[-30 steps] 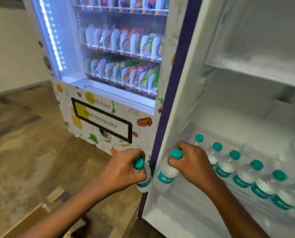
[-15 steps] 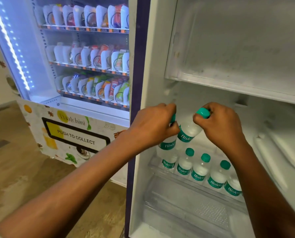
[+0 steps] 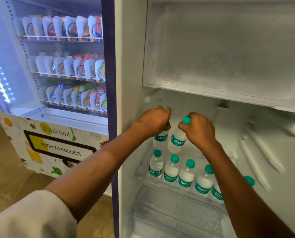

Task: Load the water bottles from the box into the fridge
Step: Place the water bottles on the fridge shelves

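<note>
Left hand point(image 3: 153, 124) fingers curl round clear plastic water bottle point(image 3: 160, 140); right hand point(image 3: 199, 129) fingers round teal-capped twin bottle point(image 3: 177, 141). Risk: lowered together, either may topple standing bottle row point(image 3: 186, 174).

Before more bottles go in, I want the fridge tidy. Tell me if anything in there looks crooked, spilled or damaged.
Nothing is spilled or damaged. Only the tilted bottle gripped by the right hand stands out, cap to the right, base toward the upright bottle in the left hand. The row on the shelf stands straight.
</note>
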Motion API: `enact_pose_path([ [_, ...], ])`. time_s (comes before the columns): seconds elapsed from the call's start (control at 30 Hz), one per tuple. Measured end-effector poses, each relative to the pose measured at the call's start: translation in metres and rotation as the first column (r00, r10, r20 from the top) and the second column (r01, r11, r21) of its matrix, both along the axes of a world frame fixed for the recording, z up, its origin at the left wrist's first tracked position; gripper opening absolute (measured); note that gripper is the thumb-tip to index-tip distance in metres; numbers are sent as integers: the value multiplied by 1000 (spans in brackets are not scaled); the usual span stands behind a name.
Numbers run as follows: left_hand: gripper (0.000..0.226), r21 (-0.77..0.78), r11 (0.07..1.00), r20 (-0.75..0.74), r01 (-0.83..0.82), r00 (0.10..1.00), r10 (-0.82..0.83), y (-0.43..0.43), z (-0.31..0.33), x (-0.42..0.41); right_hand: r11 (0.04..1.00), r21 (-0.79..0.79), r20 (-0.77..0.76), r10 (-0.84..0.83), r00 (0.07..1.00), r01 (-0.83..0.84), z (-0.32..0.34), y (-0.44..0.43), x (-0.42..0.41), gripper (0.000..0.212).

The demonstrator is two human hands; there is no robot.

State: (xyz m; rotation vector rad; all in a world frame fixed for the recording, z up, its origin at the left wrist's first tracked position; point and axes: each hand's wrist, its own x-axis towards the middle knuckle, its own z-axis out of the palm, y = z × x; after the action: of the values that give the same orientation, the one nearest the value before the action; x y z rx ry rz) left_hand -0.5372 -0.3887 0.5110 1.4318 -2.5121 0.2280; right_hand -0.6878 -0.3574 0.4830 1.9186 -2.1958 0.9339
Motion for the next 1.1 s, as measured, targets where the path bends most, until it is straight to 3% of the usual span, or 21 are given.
enact_pose_path([
  [0.23,37,167,986,158,7,987,-34,-25,-37,-12,991,129,22,-26,999,23,-29,-26,-1,38],
  [0.77,31,390,920,164,-30,986,-38,-52,-92,-9,933,360,23,-3,1000,-5,-94,-46,1,30],
  [1.1,29,445,895,151,-23,987,-49,-61,-94,-19,915,400,28,43,999,-51,-103,-53,0,29],
])
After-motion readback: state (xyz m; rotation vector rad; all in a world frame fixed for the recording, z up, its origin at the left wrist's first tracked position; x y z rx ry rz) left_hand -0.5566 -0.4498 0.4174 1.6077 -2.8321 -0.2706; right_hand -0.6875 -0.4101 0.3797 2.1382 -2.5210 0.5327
